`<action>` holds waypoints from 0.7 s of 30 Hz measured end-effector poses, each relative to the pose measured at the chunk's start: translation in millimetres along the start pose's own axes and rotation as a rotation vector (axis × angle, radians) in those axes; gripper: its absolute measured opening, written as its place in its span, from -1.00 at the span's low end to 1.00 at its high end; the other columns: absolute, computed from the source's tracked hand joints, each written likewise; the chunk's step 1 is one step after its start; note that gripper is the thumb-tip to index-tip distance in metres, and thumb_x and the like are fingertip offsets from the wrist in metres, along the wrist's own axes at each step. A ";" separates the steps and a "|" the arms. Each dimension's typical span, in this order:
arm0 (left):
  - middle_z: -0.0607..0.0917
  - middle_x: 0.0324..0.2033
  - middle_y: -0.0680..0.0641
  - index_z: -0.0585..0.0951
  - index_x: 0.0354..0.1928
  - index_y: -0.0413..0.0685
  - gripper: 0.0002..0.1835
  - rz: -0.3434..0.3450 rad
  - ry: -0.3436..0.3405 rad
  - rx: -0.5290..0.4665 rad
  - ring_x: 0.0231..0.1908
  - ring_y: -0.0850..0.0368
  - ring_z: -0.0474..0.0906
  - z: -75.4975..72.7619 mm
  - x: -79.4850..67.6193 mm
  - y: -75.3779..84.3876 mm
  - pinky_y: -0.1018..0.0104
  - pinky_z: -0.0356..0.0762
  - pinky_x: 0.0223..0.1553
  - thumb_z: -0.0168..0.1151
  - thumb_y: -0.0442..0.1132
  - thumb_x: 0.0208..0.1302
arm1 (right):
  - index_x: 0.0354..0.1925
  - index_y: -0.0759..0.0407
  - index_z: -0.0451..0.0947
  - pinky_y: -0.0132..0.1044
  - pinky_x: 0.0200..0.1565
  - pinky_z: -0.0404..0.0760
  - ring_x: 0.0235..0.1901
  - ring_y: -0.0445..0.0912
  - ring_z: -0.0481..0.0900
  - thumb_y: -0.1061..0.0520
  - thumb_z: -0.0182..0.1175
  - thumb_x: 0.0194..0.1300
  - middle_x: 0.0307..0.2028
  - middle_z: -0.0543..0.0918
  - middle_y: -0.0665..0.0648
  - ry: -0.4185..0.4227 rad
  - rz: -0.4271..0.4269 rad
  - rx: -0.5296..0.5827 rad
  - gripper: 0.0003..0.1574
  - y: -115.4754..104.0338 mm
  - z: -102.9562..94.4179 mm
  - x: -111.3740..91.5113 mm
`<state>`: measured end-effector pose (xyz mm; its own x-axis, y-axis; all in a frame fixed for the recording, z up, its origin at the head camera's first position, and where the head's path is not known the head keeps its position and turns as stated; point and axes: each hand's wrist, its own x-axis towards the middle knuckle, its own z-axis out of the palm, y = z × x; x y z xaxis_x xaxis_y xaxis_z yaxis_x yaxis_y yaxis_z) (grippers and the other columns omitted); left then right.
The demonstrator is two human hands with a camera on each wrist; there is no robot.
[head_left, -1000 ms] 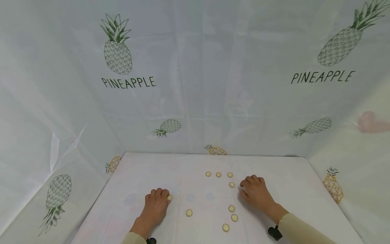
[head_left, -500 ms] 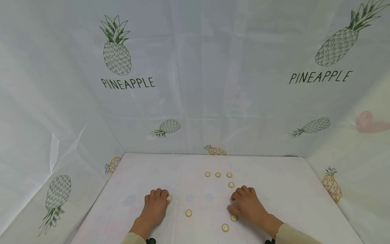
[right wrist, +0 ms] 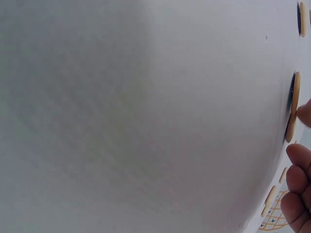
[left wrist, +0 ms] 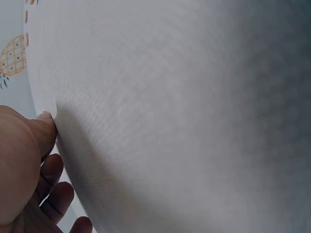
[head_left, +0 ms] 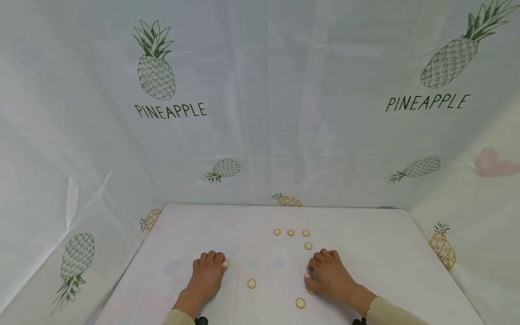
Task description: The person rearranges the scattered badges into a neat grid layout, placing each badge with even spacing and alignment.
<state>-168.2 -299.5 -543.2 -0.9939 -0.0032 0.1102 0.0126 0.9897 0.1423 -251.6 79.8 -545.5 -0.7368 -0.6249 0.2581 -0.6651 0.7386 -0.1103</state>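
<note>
In the head view, my left hand (head_left: 208, 273) rests on the white table at left, fingers curled. A round pale-yellow button (head_left: 226, 263) sits at the thumb and index tips, apparently pinched there; the left wrist view hides it behind the thumb (left wrist: 45, 131). My right hand (head_left: 328, 273) is low over the table at right. Its thumb (right wrist: 304, 114) touches a pair of overlapping or adjoining buttons (right wrist: 294, 92); the other visible fingers stand apart from them. From above, the thumb partly covers one button (head_left: 307, 276) and another (head_left: 311, 292) below it.
Three buttons form a row toward the back, including a middle button (head_left: 290, 233). Another button (head_left: 308, 246) lies below that row's right end. Single buttons lie at centre (head_left: 252, 283) and front (head_left: 300, 303). A pineapple-print white sheet (head_left: 260, 113) surrounds the table (head_left: 195, 225).
My right hand has moved left and toward me, onto the right-hand buttons. Since half a second ago its thumb has shifted slightly, uncovering part of one button. My left hand has stayed put.
</note>
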 end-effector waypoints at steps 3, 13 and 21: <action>0.49 -0.25 0.01 0.54 -0.06 -0.03 -0.78 -0.001 0.001 -0.001 -0.17 0.03 0.36 -0.4 0.2 0.2 -0.11 0.43 -0.05 0.36 -0.12 0.45 | -0.43 -0.13 0.57 -0.03 0.00 0.38 -0.26 -0.19 0.33 -0.15 0.42 0.25 -0.40 0.48 -0.19 0.014 -0.005 -0.014 -0.74 2.0 2.6 0.8; 0.50 -0.23 0.00 0.54 -0.05 -0.04 -0.78 -0.006 -0.001 0.003 -0.16 0.02 0.38 -4.4 0.7 1.9 -0.13 0.44 -0.04 0.35 -0.13 0.46 | -0.36 -0.15 0.61 -0.01 0.01 0.39 -0.23 -0.20 0.34 -0.19 0.46 0.24 -0.32 0.53 -0.19 -0.018 -0.005 0.011 -0.73 7.1 4.2 -0.6; 0.51 -0.25 0.00 0.56 -0.03 -0.04 -0.78 -0.040 -0.022 0.002 -0.17 0.03 0.39 -3.2 1.2 3.4 -0.13 0.45 -0.02 0.34 -0.11 0.47 | -0.22 -0.08 0.63 0.04 0.09 0.40 -0.13 -0.18 0.37 -0.19 0.47 0.28 -0.23 0.54 -0.15 -0.022 -0.016 0.044 -0.69 7.7 -3.6 -2.3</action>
<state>-168.9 -296.6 -539.5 -0.9957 -0.0401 0.0830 -0.0278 0.9891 0.1446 -254.7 87.8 -543.5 -0.7281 -0.6423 0.2395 -0.6812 0.7169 -0.1484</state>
